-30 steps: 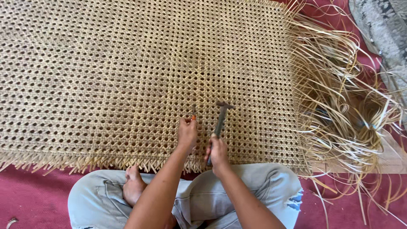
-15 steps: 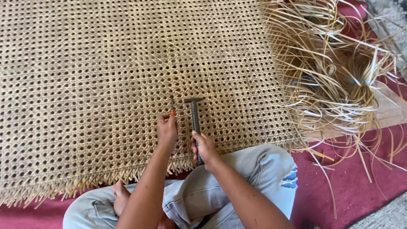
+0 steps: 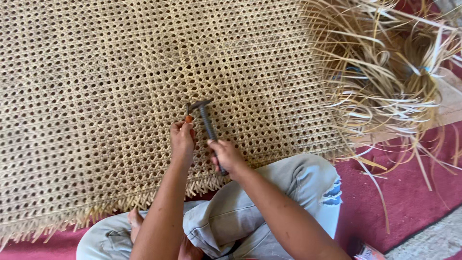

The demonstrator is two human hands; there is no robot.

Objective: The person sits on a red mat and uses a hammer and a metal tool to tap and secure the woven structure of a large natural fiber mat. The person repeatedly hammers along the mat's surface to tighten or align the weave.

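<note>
Rattan, pale tan and woven into an open hexagonal mesh, makes up the large cane sheet (image 3: 120,86) spread over the dark red floor covering (image 3: 409,202); its near edge ends in a short ragged fringe just ahead of the person's grey-trousered crossed legs (image 3: 269,202).

Right hand (image 3: 226,156): fingers closed around the lower handle of a dark metal hammer with a narrow head (image 3: 206,120). The hammer head sits just above the mesh, beside the left fingertips.

Left hand (image 3: 183,139): fingertips pinched together on a small upright peg or tool with an orange-red end (image 3: 188,117), set against the weave. What kind of tool it is cannot be told at this size.

Loose pale cane strands (image 3: 385,72) lie tangled at the sheet's right edge, well apart from both hands.

Assessment: the hammer looks rigid and fairly heavy for its size, best gripped low on the handle as observed. The sheet appears light, springy and liable to fray or crack at the strands; it is best held flat near the working point.
</note>
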